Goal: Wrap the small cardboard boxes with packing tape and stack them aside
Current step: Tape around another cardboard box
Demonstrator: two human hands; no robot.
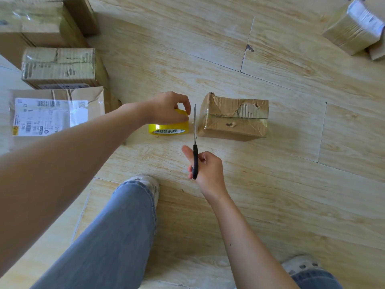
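Fingers point(183, 102) of the left hand point(166, 109) curl over the yellow tape roll point(169, 130) and grip its top, low over the wooden floor point(270, 184). The right hand point(208, 170) clasps black-handled scissors point(195, 126) — blades close together, pointing away — in the gap between the roll and a small cardboard box point(233, 122) just to its right. More boxes point(60, 67) sit far left.

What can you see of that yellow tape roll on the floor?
The yellow tape roll seems to stand on edge on the wood-look floor, left of a small cardboard box. Its white core reads MADE IN CHINA, upside down. The left hand grips its top; scissors in the right hand reach beside it.
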